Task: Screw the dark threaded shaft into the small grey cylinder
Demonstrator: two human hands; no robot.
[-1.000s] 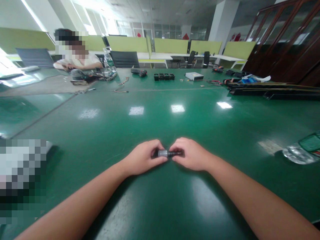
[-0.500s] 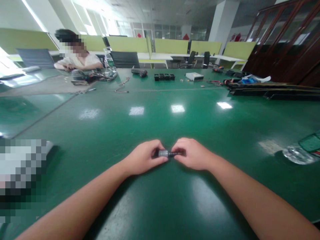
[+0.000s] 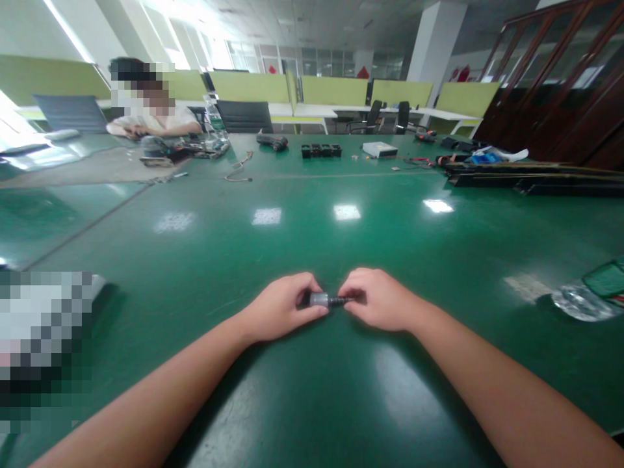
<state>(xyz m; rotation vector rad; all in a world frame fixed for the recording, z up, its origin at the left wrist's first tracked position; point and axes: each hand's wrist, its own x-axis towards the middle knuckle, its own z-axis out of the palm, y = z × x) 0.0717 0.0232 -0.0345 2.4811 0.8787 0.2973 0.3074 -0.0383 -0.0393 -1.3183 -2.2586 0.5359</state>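
A small cylindrical part (image 3: 319,299), grey with a clear-looking sleeve, lies sideways low over the green table (image 3: 302,247). My left hand (image 3: 285,305) grips it between thumb and fingers. From its right end runs a thin dark ribbed shaft (image 3: 336,301). The far end of this shaft is pinched between the thumb and fingers of my right hand (image 3: 377,300), whose fingertips hide its tip. Whether the shaft and the cylinder are one piece I cannot tell.
A blurred-out pale object (image 3: 43,318) is at the left, a clear bottle (image 3: 582,302) at the right. Farther back are a black block (image 3: 321,151), a white box (image 3: 379,149), a cable (image 3: 237,177) and dark strips (image 3: 536,177). A person (image 3: 156,120) sits at the far left.
My right hand has shifted slightly to the right, and more of the dark shaft shows between the hands. My left hand has hardly moved.
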